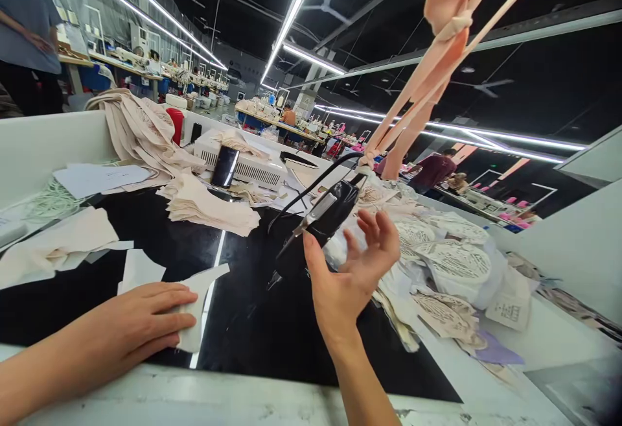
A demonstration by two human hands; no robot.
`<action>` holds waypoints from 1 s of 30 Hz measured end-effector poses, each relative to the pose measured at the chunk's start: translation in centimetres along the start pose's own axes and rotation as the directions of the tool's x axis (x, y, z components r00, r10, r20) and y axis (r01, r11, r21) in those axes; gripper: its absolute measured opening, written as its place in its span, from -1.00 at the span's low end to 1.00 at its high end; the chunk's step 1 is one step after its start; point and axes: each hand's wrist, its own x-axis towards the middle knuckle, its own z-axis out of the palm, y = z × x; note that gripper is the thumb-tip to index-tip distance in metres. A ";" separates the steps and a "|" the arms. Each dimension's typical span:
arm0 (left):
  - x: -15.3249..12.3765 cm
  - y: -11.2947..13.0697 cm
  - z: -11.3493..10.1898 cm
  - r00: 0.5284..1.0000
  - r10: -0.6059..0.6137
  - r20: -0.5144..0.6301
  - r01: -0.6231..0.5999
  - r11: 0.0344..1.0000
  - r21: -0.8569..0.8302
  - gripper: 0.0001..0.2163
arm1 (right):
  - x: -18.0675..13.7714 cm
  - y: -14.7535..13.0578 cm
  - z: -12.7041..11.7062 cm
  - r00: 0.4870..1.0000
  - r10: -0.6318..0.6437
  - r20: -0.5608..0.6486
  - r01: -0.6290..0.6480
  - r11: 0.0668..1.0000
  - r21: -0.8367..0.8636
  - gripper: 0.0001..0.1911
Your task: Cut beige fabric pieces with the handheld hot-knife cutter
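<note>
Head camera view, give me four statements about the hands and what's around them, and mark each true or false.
1. The left hand rests on a white piece. True.
2. The right hand is clenched into a fist. False: it is open, fingers apart.
3. The black tool hangs from blue straps. False: the straps are peach.
4. A phone is beyond the left hand, near a white box. True.
</note>
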 end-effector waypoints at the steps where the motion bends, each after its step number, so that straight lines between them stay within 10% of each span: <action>1: -0.1 0.0 0.0 1.000 -0.006 0.009 0.006 1.000 0.008 -0.75 | 0.0 0.2 0.3 0.988 0.144 0.055 -0.148 0.984 0.097 -0.10; 6: -0.2 0.2 0.0 0.995 -0.075 0.066 0.077 0.997 -0.029 -0.75 | -0.2 -0.5 2.3 0.838 0.439 0.324 -0.542 0.739 0.400 -0.12; 14: 0.5 0.1 -0.2 0.990 -0.074 0.119 0.083 0.994 -0.072 -0.75 | -0.7 -2.5 4.7 0.851 0.394 0.346 -0.524 0.686 0.505 -0.63; 30: 2.1 1.6 0.0 0.991 0.071 0.113 -0.050 0.982 -0.182 -0.84 | -5.4 -8.1 3.1 0.788 0.284 0.547 -0.616 0.327 0.717 -0.57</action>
